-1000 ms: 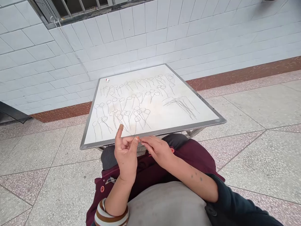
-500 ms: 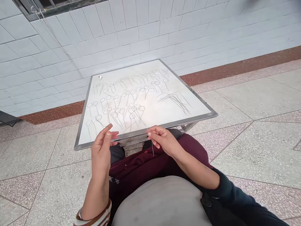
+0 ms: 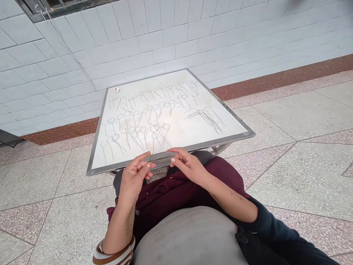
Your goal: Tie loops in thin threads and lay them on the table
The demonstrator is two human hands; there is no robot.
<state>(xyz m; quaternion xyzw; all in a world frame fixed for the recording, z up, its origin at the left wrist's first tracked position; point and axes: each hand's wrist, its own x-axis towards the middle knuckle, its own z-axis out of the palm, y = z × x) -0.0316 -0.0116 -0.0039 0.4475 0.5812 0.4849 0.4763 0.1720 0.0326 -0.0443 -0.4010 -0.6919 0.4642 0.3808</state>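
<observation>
A thin wire (image 3: 161, 156) arcs between my two hands, just off the table's near edge. My right hand (image 3: 190, 167) is closed in a pinch on it, with a thin tail of the wire hanging below the fingers. At the other end, my left hand (image 3: 136, 175) has its thumb pressed toward the bent fingers on the wire, and the index finger is stretched out above. On the white table (image 3: 187, 134) beyond lie several wires with looped ends (image 3: 155, 136), laid out in rough rows.
A bunch of straighter wires (image 3: 205, 119) lies on the table's right side. A small white and red object (image 3: 117, 90) sits near the far left corner. The table has a grey metal rim (image 3: 231, 138). Behind it stands a white tiled wall (image 3: 176, 48).
My left hand has moved right, close to my right hand, and now meets the wire. The wire has gone from nearly straight to bowed between the hands.
</observation>
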